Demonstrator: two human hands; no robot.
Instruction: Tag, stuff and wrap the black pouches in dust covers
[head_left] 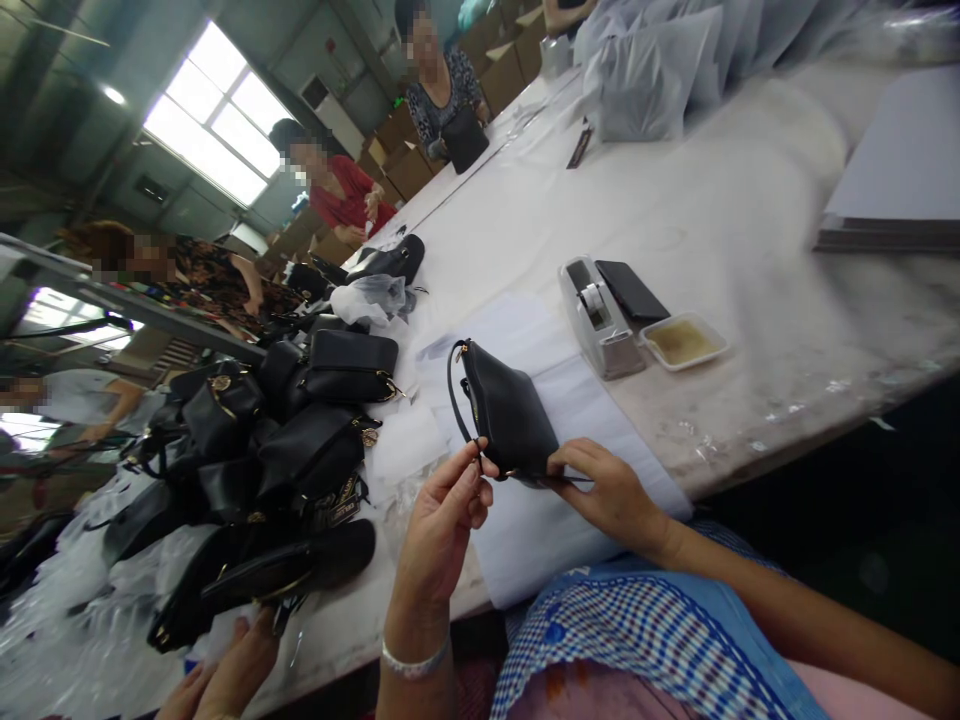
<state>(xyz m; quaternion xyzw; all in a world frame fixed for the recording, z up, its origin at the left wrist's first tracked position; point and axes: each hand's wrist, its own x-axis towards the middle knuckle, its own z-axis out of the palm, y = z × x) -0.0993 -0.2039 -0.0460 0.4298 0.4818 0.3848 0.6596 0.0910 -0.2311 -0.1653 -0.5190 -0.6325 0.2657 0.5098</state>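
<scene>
Black handbag [514,415], handle [451,390] leftward, long axis near to far

Beyond your long white table [487,240], a bright paned window [217,110] (its view washed out) breaks the greenish wall [277,45]; a small lamp [114,95] glows to its left.

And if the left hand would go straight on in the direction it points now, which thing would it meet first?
Probably the body of the small black handbag: the left hand points toward it, fingertips at its strap. The exact gap is hard to judge in this single view.
</scene>
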